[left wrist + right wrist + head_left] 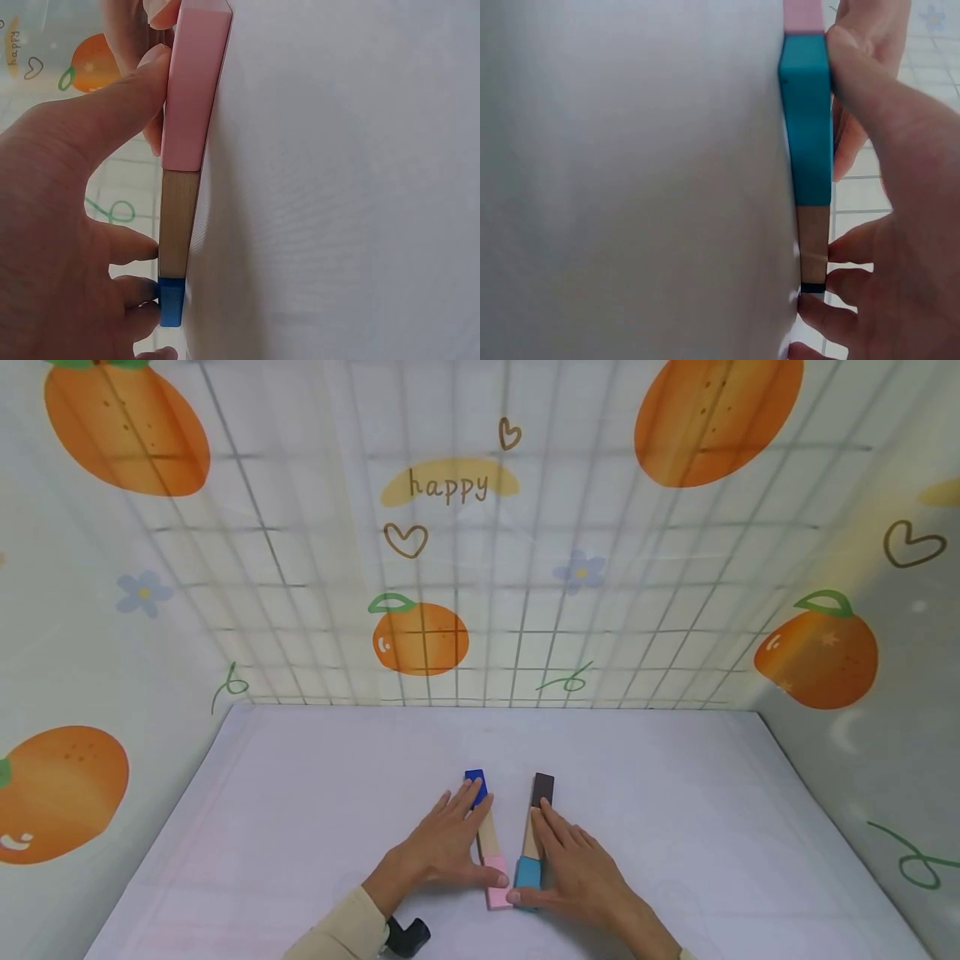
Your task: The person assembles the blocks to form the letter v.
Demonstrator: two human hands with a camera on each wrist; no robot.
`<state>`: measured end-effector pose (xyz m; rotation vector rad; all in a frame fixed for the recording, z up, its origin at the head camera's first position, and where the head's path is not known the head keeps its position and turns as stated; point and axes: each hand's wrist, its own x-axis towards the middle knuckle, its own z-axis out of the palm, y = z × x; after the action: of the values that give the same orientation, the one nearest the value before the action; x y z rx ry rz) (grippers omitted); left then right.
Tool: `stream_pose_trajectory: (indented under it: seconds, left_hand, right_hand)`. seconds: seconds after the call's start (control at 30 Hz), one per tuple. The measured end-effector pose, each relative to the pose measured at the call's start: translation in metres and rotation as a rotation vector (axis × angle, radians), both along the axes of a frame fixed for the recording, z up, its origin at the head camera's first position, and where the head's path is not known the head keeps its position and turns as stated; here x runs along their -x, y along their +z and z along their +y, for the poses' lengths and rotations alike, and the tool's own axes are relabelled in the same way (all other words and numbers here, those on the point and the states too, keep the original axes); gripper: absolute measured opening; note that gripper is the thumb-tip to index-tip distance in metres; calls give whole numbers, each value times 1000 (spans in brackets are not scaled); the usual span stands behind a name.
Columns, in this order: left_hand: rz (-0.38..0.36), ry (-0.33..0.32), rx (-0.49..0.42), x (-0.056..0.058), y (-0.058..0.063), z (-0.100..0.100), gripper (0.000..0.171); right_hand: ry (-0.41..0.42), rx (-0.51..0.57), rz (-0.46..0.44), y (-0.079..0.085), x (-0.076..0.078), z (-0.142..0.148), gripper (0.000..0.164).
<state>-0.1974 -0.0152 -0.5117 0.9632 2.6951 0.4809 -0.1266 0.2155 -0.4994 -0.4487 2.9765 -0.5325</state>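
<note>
Two short rows of flat rectangular blocks lie on the white table, their near ends close together. The left row runs from a blue block [475,777] through a natural wood block [488,835] to a pink block [498,902]. In the right row are a dark block [543,789], another wood block [531,835] and a teal block [528,872]. My left hand [442,843] rests on the left row, fingertips at the blue block and thumb on the pink one. Fingers extended, my right hand [581,868] touches the right row, its thumb at the teal block's near end.
A black object [408,937], its kind unclear, is beside my left sleeve [348,927]. The white table [337,760] is bordered at the back and both sides by printed sheets with oranges [422,639]; a grid shows behind the back sheet.
</note>
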Motion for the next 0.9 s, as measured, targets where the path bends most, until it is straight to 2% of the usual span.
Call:
stream_pose_trajectory:
  seconds: [0.6, 0.9]
  left_hand:
    - [2, 7, 17, 0, 1, -2, 117]
    - [-1, 5, 16, -4, 1, -4, 116]
  right_hand:
    - [4, -3, -14, 0, 1, 0, 123]
    - [5, -8, -15, 1, 0, 0, 124]
